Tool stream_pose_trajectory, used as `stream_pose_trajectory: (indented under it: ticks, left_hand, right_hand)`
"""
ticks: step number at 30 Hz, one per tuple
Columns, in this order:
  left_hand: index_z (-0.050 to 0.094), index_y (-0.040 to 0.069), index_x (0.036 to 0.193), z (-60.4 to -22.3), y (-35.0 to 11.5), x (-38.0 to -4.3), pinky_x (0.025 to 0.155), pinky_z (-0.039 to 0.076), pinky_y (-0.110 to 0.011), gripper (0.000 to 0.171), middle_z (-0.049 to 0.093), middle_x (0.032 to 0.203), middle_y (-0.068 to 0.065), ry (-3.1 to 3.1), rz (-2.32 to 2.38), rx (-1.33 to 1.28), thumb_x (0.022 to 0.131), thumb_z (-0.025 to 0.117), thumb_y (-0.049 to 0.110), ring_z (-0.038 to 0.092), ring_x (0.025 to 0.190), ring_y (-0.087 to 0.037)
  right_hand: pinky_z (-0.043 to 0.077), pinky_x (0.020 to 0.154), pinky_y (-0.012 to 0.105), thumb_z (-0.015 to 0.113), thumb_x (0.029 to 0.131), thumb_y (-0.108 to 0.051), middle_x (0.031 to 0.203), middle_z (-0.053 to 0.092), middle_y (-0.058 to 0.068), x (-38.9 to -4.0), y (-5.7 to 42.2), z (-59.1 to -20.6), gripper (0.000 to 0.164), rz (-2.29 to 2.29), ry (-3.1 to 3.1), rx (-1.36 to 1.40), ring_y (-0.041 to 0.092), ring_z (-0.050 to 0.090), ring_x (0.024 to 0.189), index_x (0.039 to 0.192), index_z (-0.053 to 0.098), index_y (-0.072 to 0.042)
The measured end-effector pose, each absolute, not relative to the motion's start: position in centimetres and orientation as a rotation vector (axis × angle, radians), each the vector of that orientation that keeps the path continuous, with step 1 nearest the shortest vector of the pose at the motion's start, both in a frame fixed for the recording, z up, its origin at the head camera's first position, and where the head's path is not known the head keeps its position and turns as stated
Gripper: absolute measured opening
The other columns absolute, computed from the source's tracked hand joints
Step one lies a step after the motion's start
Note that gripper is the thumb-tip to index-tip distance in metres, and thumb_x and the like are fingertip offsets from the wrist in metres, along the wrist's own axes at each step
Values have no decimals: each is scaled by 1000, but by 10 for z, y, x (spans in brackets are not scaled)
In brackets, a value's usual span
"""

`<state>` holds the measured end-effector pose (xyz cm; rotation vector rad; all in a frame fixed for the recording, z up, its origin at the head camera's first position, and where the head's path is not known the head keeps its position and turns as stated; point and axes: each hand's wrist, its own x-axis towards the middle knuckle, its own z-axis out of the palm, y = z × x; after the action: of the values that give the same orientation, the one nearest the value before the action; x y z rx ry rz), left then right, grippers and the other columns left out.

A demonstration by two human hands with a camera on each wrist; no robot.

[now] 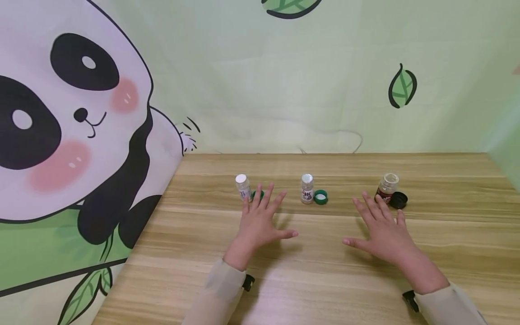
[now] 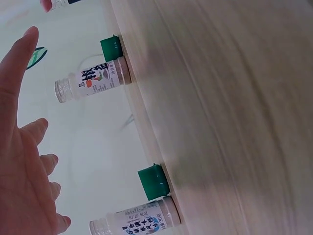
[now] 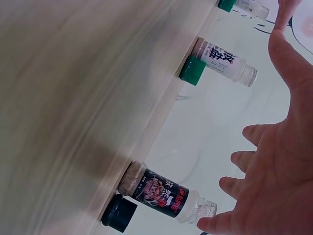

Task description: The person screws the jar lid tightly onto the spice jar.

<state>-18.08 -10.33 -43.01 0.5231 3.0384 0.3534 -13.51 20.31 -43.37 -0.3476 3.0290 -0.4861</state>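
Both hands are spread with straight fingers above the wooden table, holding nothing. My left hand [image 1: 258, 224] is nearest the left seasoning bottle [image 1: 242, 186], whose green cap [image 2: 154, 181] stands beside it, partly hidden by the fingers in the head view. A middle bottle [image 1: 307, 188] with a white label stands upright between the hands, its green cap [image 1: 320, 197] close on its right. On the right, my right hand [image 1: 383, 232] is near a dark-labelled bottle [image 3: 161, 193] with an uncapped clear neck. Next to that bottle lies a black cap [image 1: 398, 200].
The wooden table [image 1: 317, 280] meets a pale green cloth backdrop [image 1: 252, 67] at its far edge. A large printed panda [image 1: 101, 149] fills the left side of the backdrop. Dark clips [image 1: 410, 301] sit at the wrists.
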Motion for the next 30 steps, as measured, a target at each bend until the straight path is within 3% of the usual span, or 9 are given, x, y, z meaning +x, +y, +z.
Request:
stream_pose_trajectory:
  ticks: [30]
  left_hand:
    - [24,35,163,-430,-93,-177,127,5,-66,106,7,175,-4,3024,364,558,77,72,76,-2,162,-34]
  right_hand:
    - [16,106,88,71,86,-63,171,18,21,-129,214,-431,102,-497,3051,-331,52,17,153,161,28,-8]
